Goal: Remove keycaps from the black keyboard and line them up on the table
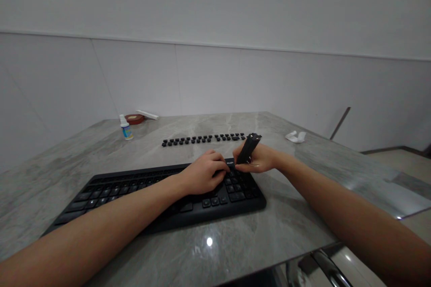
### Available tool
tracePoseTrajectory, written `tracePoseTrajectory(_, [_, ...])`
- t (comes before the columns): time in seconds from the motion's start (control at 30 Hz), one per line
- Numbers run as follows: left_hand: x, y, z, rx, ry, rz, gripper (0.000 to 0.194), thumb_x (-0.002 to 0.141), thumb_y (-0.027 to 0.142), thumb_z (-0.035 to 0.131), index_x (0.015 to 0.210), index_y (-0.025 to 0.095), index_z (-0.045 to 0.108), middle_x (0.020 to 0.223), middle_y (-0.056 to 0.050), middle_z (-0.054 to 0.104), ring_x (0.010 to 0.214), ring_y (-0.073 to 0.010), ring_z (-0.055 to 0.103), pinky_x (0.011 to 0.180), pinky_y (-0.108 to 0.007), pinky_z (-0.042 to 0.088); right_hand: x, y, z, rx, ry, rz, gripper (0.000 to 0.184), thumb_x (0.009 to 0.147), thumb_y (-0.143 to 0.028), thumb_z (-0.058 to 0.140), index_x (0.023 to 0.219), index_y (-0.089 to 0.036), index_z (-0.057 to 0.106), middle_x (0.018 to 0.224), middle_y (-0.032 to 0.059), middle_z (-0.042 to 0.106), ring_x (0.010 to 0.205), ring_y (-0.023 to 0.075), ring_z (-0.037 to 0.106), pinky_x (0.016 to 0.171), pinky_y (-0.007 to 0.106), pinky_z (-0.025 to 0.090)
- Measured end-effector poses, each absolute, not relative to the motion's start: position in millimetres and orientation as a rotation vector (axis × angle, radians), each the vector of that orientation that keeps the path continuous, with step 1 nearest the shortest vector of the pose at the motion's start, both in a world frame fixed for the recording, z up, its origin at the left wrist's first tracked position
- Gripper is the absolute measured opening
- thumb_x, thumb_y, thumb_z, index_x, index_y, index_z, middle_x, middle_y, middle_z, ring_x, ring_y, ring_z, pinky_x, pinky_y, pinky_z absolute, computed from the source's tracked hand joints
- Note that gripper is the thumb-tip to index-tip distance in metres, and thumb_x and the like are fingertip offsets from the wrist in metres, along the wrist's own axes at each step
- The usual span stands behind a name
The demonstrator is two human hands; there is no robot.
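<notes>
A black keyboard (232, 208) lies at a slant on the table before me, with several keycaps off it. My left hand (207, 172) rests on its right part, fingers bent and closed down against the keyboard beside the number keys. Just to the right, my right hand (259, 159) is closed around a black-handled tool (249, 147), held tilted with its thick end up. The tool's lower end is hidden by the fingers, close to the upper number keys. Loose black keycaps (191, 140) stand in two rows on the table behind the keyboard.
A small spray bottle (125, 128) stands at the back left, near a reddish-brown box (134, 119) and a white strip (147, 115). Crumpled white tissue (296, 136) lies at the right. The grey marbled table (188, 253) meets a pale wall behind; a shiny metal handle (330, 269) is below its front edge.
</notes>
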State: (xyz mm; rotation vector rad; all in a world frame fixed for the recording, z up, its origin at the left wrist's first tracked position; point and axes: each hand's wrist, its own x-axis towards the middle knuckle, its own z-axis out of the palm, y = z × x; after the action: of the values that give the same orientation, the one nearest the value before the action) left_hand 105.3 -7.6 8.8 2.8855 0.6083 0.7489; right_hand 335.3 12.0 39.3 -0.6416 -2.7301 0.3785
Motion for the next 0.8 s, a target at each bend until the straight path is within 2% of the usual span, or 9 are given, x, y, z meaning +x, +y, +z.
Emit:
tracePoseTrajectory(0.5, [105.5, -7.6, 9.0, 2.890, 0.604, 0.737, 0.020, 0.087, 0.013, 0.051, 0.095, 0.015, 0.069, 0.092, -0.008, 0.062, 0.091, -0.0197, 0.056, 0.087, -0.035, 0.046, 332.4, 4.2, 46.2, -0.641, -2.745, 0.272, 0.024, 0.081, -0.034, 0.054, 0.064, -0.017, 0.057, 0.052, -0.0021, 0.048, 0.050, 0.0098, 0.040, 0.052, 0.024, 0.031])
tracePoseTrajectory(0.8, [105.1, -5.5, 6.8, 2.900, 0.597, 0.744, 0.020, 0.087, 0.014, 0.050, 0.095, 0.017, 0.068, 0.093, -0.008, 0.061, 0.090, -0.0192, 0.056, 0.087, -0.035, 0.046, 329.9, 3.1, 44.0, -0.681, -2.721, 0.308, 0.021, 0.079, -0.032, 0.055, 0.063, -0.018, 0.055, 0.052, -0.0025, 0.048, 0.049, 0.0096, 0.042, 0.050, 0.023, 0.032])
